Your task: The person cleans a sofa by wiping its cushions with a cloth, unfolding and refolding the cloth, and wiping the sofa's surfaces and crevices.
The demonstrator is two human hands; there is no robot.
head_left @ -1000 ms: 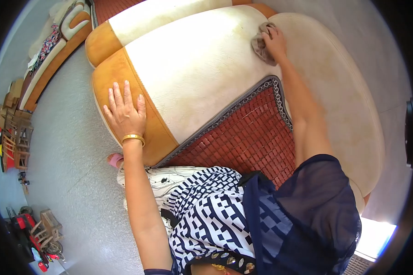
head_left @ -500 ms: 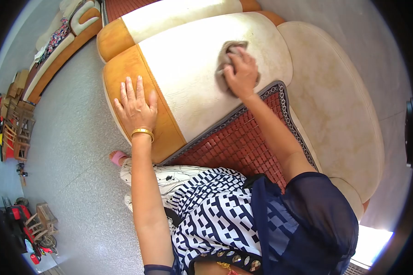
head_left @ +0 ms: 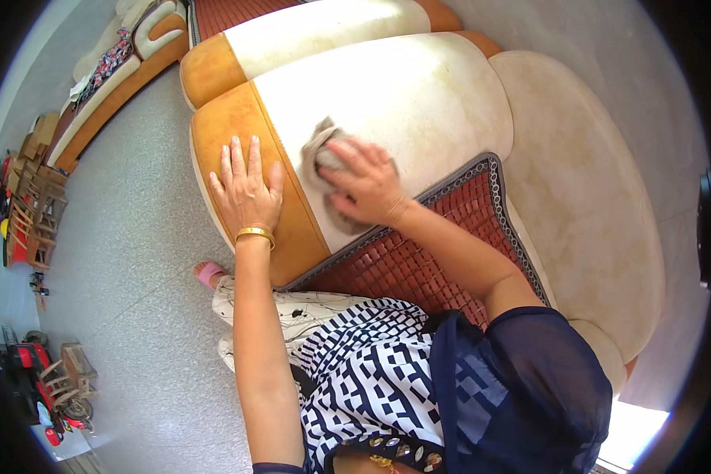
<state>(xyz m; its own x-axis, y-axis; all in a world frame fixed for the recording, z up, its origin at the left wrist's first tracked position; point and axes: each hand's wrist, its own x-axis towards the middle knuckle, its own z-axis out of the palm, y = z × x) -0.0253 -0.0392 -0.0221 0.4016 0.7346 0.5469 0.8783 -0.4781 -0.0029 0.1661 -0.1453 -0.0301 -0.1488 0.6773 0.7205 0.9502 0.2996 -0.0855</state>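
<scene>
A living room in what looks to me like a home.
From my end I see a big cream-and-orange sofa (head_left: 584, 182) with a red tiled mat (head_left: 395, 265) laid against its padded arm (head_left: 419, 110), and a similar couch (head_left: 120, 107) farther off with patterned cloth (head_left: 112, 60) heaped on it. Small wooden chairs (head_left: 35, 225) stand across the grey speckled floor (head_left: 142, 261), and I catch a pink open-toed slipper (head_left: 210, 274) near the sofa, which reads domestic to me.
</scene>
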